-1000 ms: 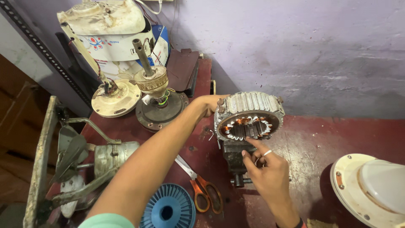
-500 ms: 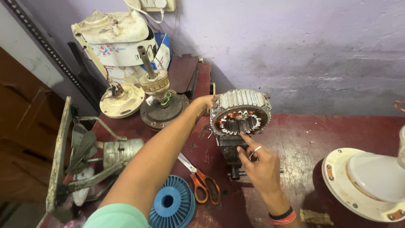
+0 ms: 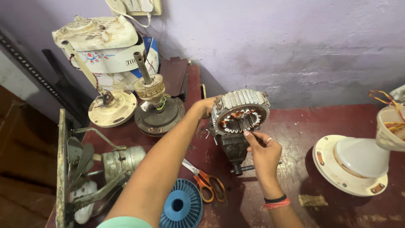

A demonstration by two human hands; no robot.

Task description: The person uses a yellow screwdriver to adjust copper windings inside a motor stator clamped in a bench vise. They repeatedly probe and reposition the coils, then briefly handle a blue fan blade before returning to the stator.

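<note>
Copper windings are showing inside the round ribbed grey metal stator (image 3: pixel 240 113) that I am working on; it is standing on edge, clamped in a dark bench vise (image 3: pixel 233 147) near the middle of the dark red tabletop (image 3: pixel 329 122), toward its back edge. My left hand (image 3: pixel 206 106) is reaching across and gripping the stator's left rim, fingers wrapped behind it so I cannot tell how tightly. My right hand (image 3: pixel 263 150) is pinched narrow, thumb and forefinger meeting at the lower edge of the open face, just at the slots; whether a strand of wire is between them is too small to tell. I judge I am tending the winding at the lower slots, with the left hand steadying. The next move is calling for a fine, careful pull or tuck without scraping the wire on the slot edges. Orange-handled scissors (image 3: pixel 206 181) are lying near the front edge, just beside a blue plastic spool (image 3: pixel 181 209). A white fan base (image 3: pixel 350 164) is sitting toward the right edge.
</note>
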